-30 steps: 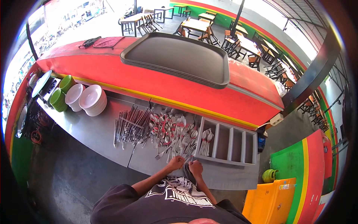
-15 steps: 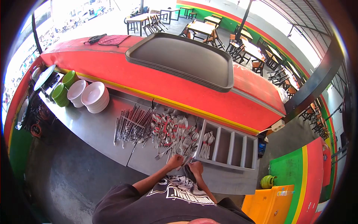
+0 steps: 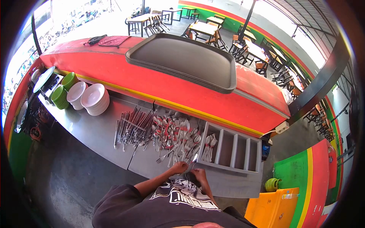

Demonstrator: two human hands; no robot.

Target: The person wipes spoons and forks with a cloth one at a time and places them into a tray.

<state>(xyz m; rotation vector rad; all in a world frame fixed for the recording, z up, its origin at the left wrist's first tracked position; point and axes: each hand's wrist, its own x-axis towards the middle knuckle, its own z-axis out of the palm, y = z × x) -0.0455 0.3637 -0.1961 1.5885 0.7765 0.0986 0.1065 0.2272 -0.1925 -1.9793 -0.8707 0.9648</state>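
Note:
My left hand [image 3: 180, 167] is closed on a piece of cutlery [image 3: 194, 158], whose shiny end points up and right beside the grey tray. Just right of it, my right hand [image 3: 198, 174] is closed near my shirt; what it grips is too small to name. Beyond my hands lies a loose pile of spoons and forks [image 3: 175, 137], some with red bands. Left of that pile are knives or similar long utensils [image 3: 133, 127]. The grey divided tray [image 3: 232, 168] holds spoons [image 3: 210, 146] in its leftmost compartment.
Stacked white bowls [image 3: 94, 99] and green bowls [image 3: 60, 97] stand at the left of the metal counter [image 3: 99, 136]. Large dark trays [image 3: 182, 60] rest on the red ledge [image 3: 95, 68] ahead. An orange box [image 3: 272, 209] is at the lower right.
My left hand and right hand have shifted slightly. A shiny cutlery end now shows above my left hand, and the dark item by my right hand is less visible.

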